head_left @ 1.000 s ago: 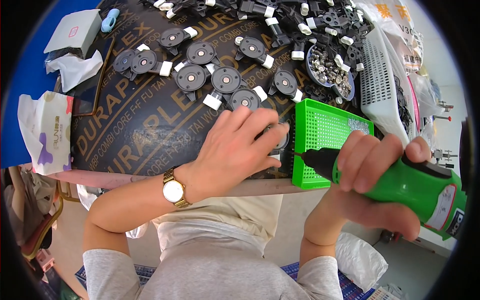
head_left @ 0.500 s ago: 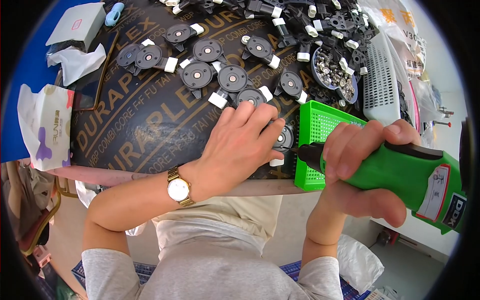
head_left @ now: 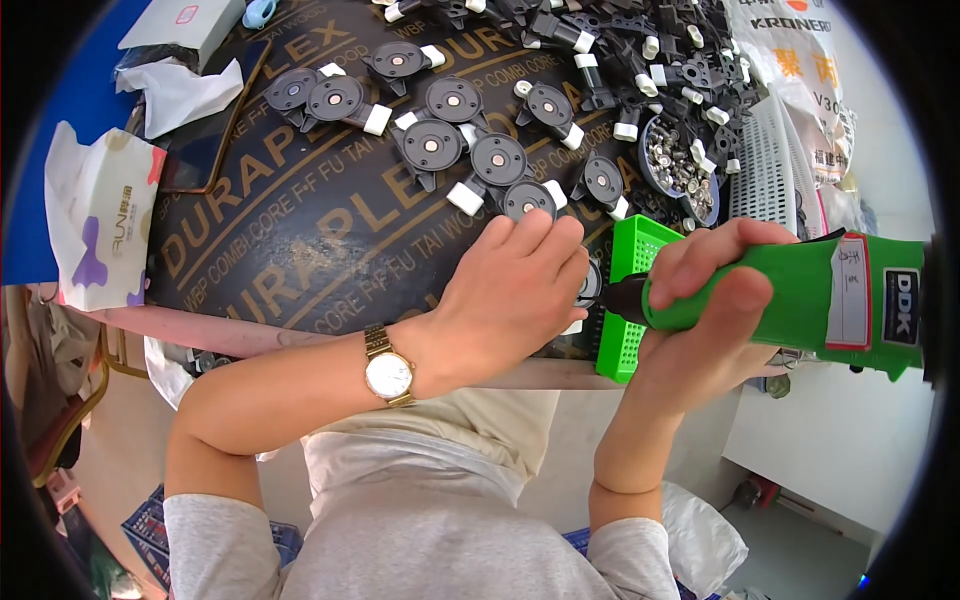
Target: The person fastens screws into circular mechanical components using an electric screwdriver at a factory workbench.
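Observation:
My right hand [head_left: 672, 372] is wrapped round a green electric screwdriver [head_left: 800, 300] lying nearly level, its black nose pointing left. The thin bit reaches a black round plastic part [head_left: 591, 284], mostly hidden under my fingers. With bent fingers, my left hand [head_left: 510, 295] holds this part down on the table. A white end [head_left: 574, 327] of the part shows below my thumb. Just beyond my left fingertips lies another black disc-shaped part [head_left: 527, 200] with a white end. The screwdriver's nose passes over a green perforated tray [head_left: 617, 355].
Several similar disc parts [head_left: 431, 145] lie across the dark printed board [head_left: 300, 250]. At the back right are a heap of black parts [head_left: 690, 70], a bowl of metal pieces [head_left: 680, 165] and a white basket [head_left: 762, 165]. A tissue pack [head_left: 105, 220] and phone [head_left: 215, 140] sit left.
The view has shifted, so the table things appear farther right. The screwdriver's back end has swung up to a more level pose. My left hand still holds the part.

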Motion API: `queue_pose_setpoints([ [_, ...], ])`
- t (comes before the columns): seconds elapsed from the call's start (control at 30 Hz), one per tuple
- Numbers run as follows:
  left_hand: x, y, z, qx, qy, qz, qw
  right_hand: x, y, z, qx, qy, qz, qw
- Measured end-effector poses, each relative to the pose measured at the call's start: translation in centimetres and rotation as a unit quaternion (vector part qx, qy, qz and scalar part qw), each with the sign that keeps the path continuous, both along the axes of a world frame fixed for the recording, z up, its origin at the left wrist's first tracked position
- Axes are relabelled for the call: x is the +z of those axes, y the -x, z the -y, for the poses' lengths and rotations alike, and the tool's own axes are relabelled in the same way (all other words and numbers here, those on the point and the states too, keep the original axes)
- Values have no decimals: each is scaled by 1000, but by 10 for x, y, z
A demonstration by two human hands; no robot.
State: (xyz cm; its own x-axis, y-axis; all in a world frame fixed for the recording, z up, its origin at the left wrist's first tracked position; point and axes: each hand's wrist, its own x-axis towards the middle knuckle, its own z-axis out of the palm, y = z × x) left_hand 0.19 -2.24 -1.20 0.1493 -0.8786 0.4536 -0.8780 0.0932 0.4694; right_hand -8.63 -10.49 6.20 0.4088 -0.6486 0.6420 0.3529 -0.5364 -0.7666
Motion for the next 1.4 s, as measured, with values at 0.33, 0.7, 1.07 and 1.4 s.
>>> queue_pose_setpoints([
  [0.33, 0, 2, 0, -17, 0, -20, 1000, -2, 14, 12, 23, -33, -28, 999],
  [0.7, 21, -3, -31, -67, -17, -121, 990, 18, 50, 56, 165, -42, 112, 979],
  [1.07, -42, -68, -272, 139, -275, -660, 685, -4, 36, 98, 6, 4, 45, 999],
  [1.4, -178, -94, -366, 494, -280, -83, 819, -11, 31, 101, 8, 8, 34, 999],
])
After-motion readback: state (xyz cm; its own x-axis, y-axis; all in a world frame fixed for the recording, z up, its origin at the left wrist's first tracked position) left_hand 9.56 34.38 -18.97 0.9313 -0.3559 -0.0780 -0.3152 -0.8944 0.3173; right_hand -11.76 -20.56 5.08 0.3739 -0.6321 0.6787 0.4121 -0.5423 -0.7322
